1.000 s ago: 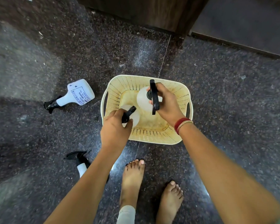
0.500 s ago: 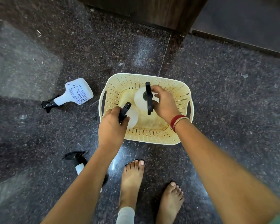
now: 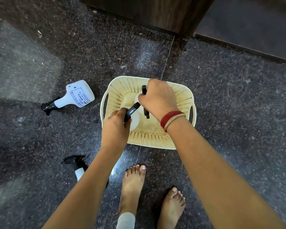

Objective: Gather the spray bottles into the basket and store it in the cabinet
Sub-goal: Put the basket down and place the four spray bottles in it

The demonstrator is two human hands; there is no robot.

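A cream perforated basket [image 3: 182, 100] stands on the dark stone floor. My left hand [image 3: 116, 129] grips the black trigger head of a white spray bottle [image 3: 133, 120] inside the basket's near left part. My right hand [image 3: 158, 98] holds a second white spray bottle [image 3: 137, 100] by its black trigger head, upright in the basket's middle. A third white spray bottle [image 3: 76, 96] with a printed label lies on its side on the floor left of the basket. Another spray bottle [image 3: 78, 166] lies near my left forearm, partly hidden by it.
A dark wooden cabinet [image 3: 155, 12] stands at the top, just beyond the basket. A dark raised ledge [image 3: 238, 45] runs along the top right. My bare feet [image 3: 134, 187] are on the floor just in front of the basket.
My right hand has turned over the top of its bottle and lowered it into the basket. My left hand has pushed its bottle a little further in.
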